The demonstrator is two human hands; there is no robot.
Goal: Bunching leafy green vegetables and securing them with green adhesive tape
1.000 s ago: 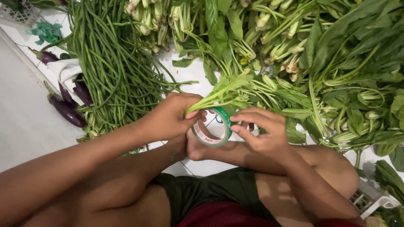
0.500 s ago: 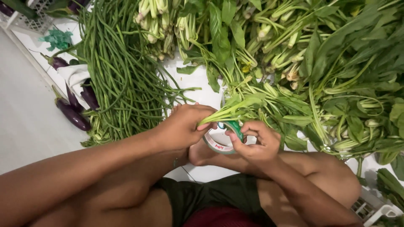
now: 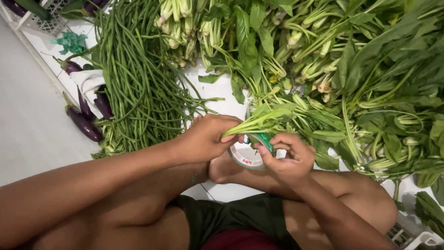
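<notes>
Left hand (image 3: 206, 139) is closed around the stems of a small bunch of leafy greens (image 3: 273, 115), thumb and fingers pinching the stalks together so the leaves fan out away from the palm, toward the big heap of greens (image 3: 370, 78) beyond. Right hand (image 3: 289, 155) sits just beside it, fingers curled on a roll of green tape (image 3: 249, 150) that rests between the two hands, directly under the pinched stems; its thumb and forefinger nip what looks like the loose green end of the tape, though the fingers hide where that end actually sticks. The step in hand appears to be binding the bunch, and doing it well likely means keeping the left grip tight and low on the stalks — no stems slipping sideways — while the right hand draws the tape snug around them close to the left fingertips, with the strip flat rather than twisted. Pulling too hard could bruise or cut the soft stalks; too slack and the bunch would splay. Beyond the left hand lie long beans (image 3: 134, 78), with dark eggplants (image 3: 85, 118) farther out on that side — well apart from the work.
</notes>
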